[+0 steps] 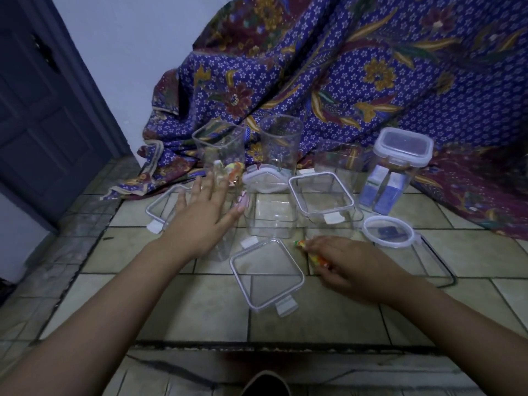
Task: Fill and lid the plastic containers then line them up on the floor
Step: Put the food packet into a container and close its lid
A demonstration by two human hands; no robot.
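Several clear plastic containers stand on the tiled floor. At the back right one container is lidded and holds blue-and-white packets. Two tall open containers stand at the back. My left hand is spread open over a tall clear container, touching its top. A short open container stands beside it. My right hand is closed on small colourful wrapped sachets. Loose square lids lie at the front, at the left and on a container. A round lid lies at the right.
A purple floral cloth is draped behind and to the right of the containers. A dark door is at the left. A black wire frame lies on the floor at the right. More colourful sachets show behind my left hand.
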